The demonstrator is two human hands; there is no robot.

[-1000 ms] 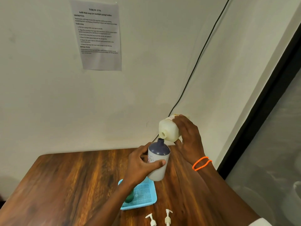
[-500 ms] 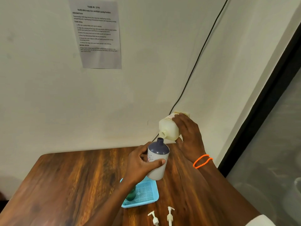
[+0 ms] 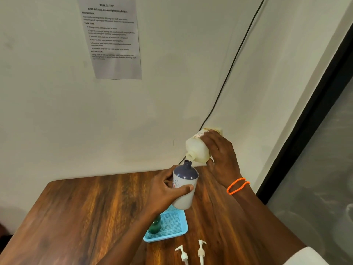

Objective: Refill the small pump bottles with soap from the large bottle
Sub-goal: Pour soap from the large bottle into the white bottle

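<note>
Wood-grain table against white wall; printed task sheet, black cable on wall. Left hand gripping small bottle; right hand gripping tilted large bottle. Blue tray, two pump heads near front edge.

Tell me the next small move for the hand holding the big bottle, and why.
Probably tip the big bottle a little further with the right hand. Its mouth already sits just above the open neck of the small bottle, which the left hand holds off the table, and I cannot see a clear stream of soap yet.
</note>
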